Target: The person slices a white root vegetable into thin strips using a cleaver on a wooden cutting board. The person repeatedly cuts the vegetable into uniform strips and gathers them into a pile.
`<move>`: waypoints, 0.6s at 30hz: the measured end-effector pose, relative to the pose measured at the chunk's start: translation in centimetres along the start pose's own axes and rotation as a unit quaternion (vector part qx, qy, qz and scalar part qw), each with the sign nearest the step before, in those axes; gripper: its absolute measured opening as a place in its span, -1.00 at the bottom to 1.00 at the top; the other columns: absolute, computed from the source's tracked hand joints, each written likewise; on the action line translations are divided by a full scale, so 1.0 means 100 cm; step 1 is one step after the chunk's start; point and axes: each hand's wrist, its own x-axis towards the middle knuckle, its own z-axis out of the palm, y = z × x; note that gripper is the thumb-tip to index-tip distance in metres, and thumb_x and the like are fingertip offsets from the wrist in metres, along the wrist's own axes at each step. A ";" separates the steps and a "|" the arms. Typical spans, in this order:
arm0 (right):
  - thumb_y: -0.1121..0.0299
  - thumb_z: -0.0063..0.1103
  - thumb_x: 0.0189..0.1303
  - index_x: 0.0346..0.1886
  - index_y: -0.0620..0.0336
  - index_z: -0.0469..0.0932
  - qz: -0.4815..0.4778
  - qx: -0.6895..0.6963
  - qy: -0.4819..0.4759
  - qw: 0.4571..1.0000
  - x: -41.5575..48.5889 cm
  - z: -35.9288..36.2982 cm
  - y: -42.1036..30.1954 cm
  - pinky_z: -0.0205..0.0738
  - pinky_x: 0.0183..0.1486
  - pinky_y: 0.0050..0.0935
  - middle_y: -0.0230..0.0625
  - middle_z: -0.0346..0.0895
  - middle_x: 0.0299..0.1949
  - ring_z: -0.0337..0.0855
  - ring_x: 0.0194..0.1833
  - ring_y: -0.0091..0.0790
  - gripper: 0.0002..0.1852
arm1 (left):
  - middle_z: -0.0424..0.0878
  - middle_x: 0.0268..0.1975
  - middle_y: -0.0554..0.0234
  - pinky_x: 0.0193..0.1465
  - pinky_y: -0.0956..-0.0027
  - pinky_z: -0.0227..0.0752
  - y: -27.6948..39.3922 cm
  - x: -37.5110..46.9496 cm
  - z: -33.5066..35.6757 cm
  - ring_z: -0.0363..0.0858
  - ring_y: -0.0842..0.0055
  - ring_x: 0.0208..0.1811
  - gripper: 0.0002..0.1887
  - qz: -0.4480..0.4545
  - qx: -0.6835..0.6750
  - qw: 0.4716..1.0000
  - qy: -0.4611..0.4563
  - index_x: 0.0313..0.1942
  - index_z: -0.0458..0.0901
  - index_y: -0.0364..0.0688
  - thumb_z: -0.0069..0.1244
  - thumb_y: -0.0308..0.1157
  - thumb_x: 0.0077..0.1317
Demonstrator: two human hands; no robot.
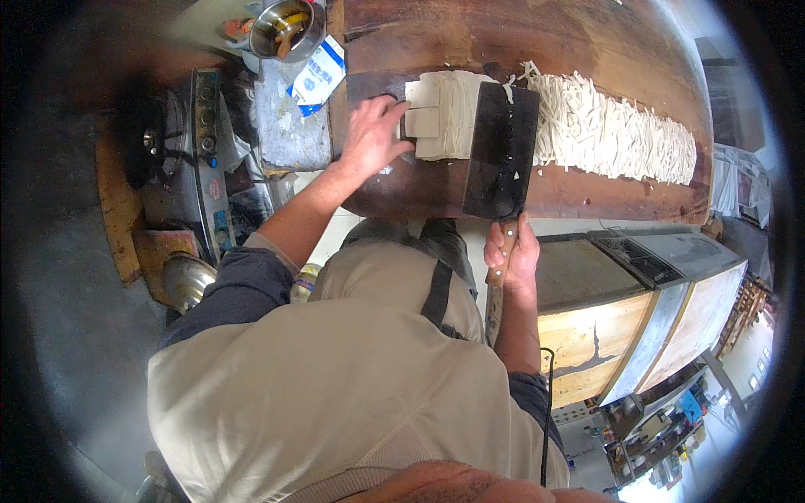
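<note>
My right hand [519, 253] grips the riveted wooden handle of a large, dark, rectangular cleaver [501, 151]. Its blade stands at the right end of a folded stack of pale dough sheets [458, 113], with small dough scraps stuck to it. At the stack's left end is my left hand [375, 133], fingers and thumb spread around two small squarish dough flaps [422, 122]. A small dark edge shows between thumb and fingers; what it is I cannot tell. Right of the blade, a long row of cut noodles [613, 129] lies across the wooden board [604, 202].
Left of the board, a floury grey surface [292, 135] holds a blue-and-white packet [319, 74] bearing writing and a metal bowl [281, 28] with utensils. A stove-like unit with knobs [206, 119] stands further left. Wooden-sided cabinets [594, 333] stand at right, near a black cable [548, 409].
</note>
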 end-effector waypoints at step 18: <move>0.10 -0.02 0.80 0.31 0.21 0.59 -0.037 -0.428 -0.026 0.903 0.019 0.085 0.042 0.39 -0.45 -0.48 -0.48 0.48 -0.42 0.44 -0.52 -0.56 -0.61 | 0.55 0.41 -0.18 0.52 0.04 0.50 -0.017 -0.034 -0.032 0.51 -0.10 0.47 -0.19 0.036 -0.021 0.999 -0.032 0.47 0.49 -0.31 0.41 -0.49 0.19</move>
